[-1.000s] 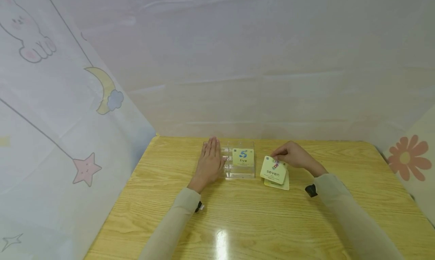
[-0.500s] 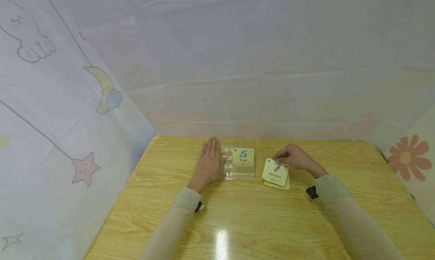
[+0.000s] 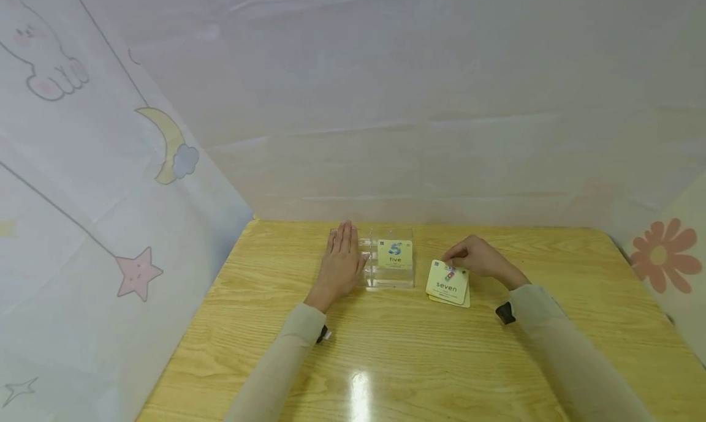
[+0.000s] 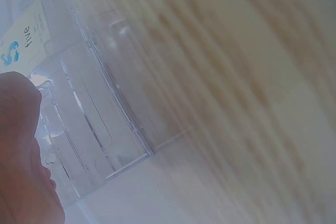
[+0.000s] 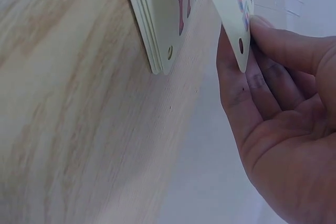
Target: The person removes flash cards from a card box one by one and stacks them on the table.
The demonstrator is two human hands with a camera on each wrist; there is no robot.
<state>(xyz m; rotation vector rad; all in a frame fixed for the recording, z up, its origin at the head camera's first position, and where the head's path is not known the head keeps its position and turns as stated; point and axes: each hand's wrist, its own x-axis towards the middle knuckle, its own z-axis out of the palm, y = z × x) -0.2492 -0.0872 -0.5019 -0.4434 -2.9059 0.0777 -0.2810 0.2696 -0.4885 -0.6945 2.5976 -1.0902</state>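
My left hand (image 3: 338, 267) lies with straight fingers over the left part of a clear plastic card holder (image 3: 393, 282), whose thin dividers (image 4: 86, 111) show in the left wrist view. A yellow number card reading "five" (image 3: 394, 261) leans in the holder's right part. My right hand (image 3: 478, 258) pinches the top edge of the "seven" card (image 3: 444, 290) between thumb and fingers. That card is tilted over a small stack of cards (image 5: 157, 30) and stands apart from it in the right wrist view. Red digits mark the stack's top card, which the "seven" card mostly covers from above.
The wooden table (image 3: 386, 354) ends at a pale fabric backdrop (image 3: 441, 134) just behind the holder. On the left, a printed side sheet (image 3: 110, 214) borders the table. Black wrist straps (image 3: 505, 312) sit at both cuffs.
My right hand has come down a little and slightly right, bringing the "seven" card lower over the stack. The left hand, the holder and the "five" card stay where they were.
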